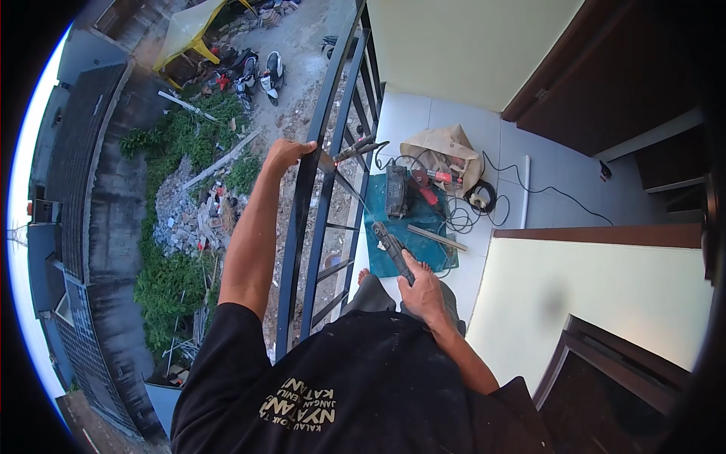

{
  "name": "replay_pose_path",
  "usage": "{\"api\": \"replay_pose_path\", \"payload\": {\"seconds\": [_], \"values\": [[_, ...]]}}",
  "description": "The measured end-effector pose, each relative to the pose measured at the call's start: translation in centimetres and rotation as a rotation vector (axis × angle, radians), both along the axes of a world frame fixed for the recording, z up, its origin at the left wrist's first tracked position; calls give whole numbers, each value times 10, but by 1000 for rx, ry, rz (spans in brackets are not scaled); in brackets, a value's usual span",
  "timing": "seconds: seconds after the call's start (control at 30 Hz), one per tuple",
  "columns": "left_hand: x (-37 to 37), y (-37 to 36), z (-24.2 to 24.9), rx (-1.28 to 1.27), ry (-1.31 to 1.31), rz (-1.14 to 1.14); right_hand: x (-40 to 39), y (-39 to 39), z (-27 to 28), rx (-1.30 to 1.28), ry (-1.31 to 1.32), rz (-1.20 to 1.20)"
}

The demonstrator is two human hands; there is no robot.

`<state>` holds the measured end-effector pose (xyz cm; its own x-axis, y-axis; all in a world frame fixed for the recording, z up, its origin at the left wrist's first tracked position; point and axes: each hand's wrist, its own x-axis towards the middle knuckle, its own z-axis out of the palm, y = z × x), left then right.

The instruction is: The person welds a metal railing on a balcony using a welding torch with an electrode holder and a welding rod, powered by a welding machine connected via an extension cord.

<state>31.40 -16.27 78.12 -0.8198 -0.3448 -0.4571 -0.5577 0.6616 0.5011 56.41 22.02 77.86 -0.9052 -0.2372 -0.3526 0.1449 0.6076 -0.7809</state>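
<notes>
My right hand [425, 293] is wrapped round the dark handle of a welding electrode holder [392, 253]. From its jaws a thin rod [364, 203] slants up and left toward the railing. At the outer side of the black metal railing [306, 198], my left hand [287, 156] grips the top rail, its fingers partly hidden. A small brownish metal piece [327, 162] sits between the rails just right of that hand. Beside it, a dark clamp [355, 150] with a cable is attached near the railing.
On the tiled balcony floor, a dark welding machine [396, 191], a red-and-black angle grinder [425, 188] and a metal bar [437, 237] lie on a teal sheet [386, 261]. A beige sack [446, 144] and coiled cables [480, 198] are beyond. Parked motorbikes [271, 76] and rubble [185, 208] lie below.
</notes>
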Motion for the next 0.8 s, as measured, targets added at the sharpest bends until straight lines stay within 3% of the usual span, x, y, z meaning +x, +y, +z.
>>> {"api": "replay_pose_path", "payload": {"seconds": [0.27,0.33,0.67,0.73,0.77,0.8], "values": [[2,0,-1,-18,-7,29,-1,-1,5,-5,-72,9],[5,1,4,111,51,15,-4,-2,12,-65,-130,-16],[5,6,10,1,-40,-25,1,-2,-3,25,-20,19],[8,3,6,179,78,21,1,-2,-4,25,-2,24],[11,-1,5,202,138,-71,2,-3,-6,25,-3,24],[-1,-1,-1,-2,-13,33,4,-3,-9,23,31,1]]}}
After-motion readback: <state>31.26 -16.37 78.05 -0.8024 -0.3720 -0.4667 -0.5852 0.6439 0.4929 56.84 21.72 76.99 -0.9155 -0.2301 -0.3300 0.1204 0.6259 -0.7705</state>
